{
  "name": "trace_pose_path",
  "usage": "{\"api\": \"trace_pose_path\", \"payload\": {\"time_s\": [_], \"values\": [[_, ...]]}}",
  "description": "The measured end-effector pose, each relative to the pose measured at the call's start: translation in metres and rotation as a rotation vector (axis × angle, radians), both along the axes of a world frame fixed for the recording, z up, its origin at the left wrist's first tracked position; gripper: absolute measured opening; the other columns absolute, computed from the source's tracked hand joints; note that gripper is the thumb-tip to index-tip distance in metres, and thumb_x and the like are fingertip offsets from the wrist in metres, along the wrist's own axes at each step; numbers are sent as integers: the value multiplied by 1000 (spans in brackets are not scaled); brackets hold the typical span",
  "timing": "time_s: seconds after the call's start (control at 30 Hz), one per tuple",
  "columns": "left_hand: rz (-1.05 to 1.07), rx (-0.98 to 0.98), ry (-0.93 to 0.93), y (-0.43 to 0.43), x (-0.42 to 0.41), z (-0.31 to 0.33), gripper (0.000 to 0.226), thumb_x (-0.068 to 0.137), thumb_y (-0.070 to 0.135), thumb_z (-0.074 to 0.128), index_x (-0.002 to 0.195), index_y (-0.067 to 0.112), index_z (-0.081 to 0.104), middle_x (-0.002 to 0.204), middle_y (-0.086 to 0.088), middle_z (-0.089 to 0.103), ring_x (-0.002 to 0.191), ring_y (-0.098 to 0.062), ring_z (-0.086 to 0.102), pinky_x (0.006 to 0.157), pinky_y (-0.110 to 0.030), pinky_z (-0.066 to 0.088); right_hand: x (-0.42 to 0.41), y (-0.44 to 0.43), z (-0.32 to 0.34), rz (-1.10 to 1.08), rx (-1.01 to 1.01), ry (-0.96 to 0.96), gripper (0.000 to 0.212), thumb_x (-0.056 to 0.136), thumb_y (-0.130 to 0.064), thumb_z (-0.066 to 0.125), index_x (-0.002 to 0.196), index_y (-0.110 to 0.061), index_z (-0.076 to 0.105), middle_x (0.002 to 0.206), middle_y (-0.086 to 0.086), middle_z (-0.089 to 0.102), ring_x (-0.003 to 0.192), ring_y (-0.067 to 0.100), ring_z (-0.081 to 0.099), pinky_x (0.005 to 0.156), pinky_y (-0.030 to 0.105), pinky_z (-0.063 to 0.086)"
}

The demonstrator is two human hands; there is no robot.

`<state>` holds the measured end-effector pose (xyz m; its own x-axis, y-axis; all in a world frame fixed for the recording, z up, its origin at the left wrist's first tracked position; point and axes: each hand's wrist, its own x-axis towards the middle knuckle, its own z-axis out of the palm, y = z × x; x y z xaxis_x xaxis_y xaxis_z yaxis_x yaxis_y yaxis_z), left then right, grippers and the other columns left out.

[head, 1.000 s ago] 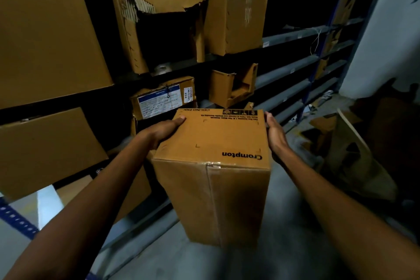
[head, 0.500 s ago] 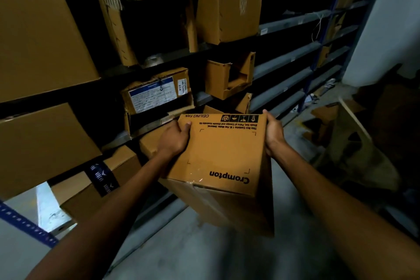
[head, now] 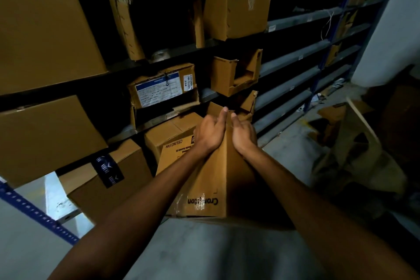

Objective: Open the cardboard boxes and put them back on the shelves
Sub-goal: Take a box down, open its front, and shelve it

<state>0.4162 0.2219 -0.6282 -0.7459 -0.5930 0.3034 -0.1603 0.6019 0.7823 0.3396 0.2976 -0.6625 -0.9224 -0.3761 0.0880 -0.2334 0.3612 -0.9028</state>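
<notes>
Cardboard box [head: 200, 179], right face in shadow

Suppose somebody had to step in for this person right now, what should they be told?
Left hand: laid flat on the Crompton box, fingers stretched along its left face.
Right hand: curled round its far right end.
Box: tilted, down low before the shelves, tape still across it.
Done: box in hand.
To do: open it, shelve it.
</notes>
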Motion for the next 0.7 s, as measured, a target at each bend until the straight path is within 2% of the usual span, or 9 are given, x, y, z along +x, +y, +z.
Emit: {"api": "trace_pose_path", "payload": {"time_s": [0.1,0.2,0.27,0.33,0.4,0.47,0.53,0.6,0.7], "values": [[-4,169,62,-15,7,-3,64,99,55,37,51,16,52,52,-5,54,49,-20,51,61,-32,44,-2,7,-1,118,14,63,57,100,-56,30,69,-17,59,77,7,61,78,25,59,73,35,42],[-66,352,147,-38,29,1,65,101,49,37,74,-3,66,70,-13,69,65,-25,67,67,-19,50,-16,31,-11,83,202,162,61,100,-57,27,58,-18,47,63,4,51,66,24,53,61,33,35],[-78,447,209,-57,44,0,56,101,45,38,81,3,68,70,-8,70,68,-21,68,69,-21,50,-25,44,-15,13,324,242,60,102,-55,26,57,-20,44,63,3,50,65,23,51,57,31,31],[-80,431,220,-73,54,-4,49,102,41,40,76,9,67,65,-2,69,64,-16,66,67,-22,48,-27,44,-13,33,438,327,59,102,-54,27,58,-20,47,67,5,54,68,25,53,59,31,34],[-83,320,133,-86,58,-5,53,101,38,44,66,3,64,58,-2,64,56,-12,61,65,-25,45,-18,35,-6,71,542,376,57,102,-52,28,60,-18,47,68,4,53,69,25,55,62,31,37],[-113,159,-18,-95,58,0,56,100,40,48,65,-2,63,57,-9,62,54,-14,58,63,-28,44,-7,24,-5,84,600,421,57,103,-49,28,62,-16,47,73,4,55,75,27,59,67,33,43],[-126,-131,-227,-92,58,3,50,100,41,46,64,11,63,59,-4,63,55,-16,59,56,-28,44,4,16,-6,101,639,489,54,103,-48,26,67,-16,51,81,6,60,83,28,62,71,34,43],[-92,-444,-399,-75,54,-5,50,100,48,39,69,17,63,65,-4,63,62,-19,61,51,-26,40,13,7,-4,129,662,554,54,104,-45,25,80,-15,63,93,11,67,89,30,62,71,35,38],[3,-685,-434,-45,49,-28,60,97,56,29,67,14,57,70,-7,62,68,-27,61,57,-30,42,25,-8,1,166,686,613,55,104,-43,26,94,-10,69,102,14,69,95,32,63,71,36,34]]}}
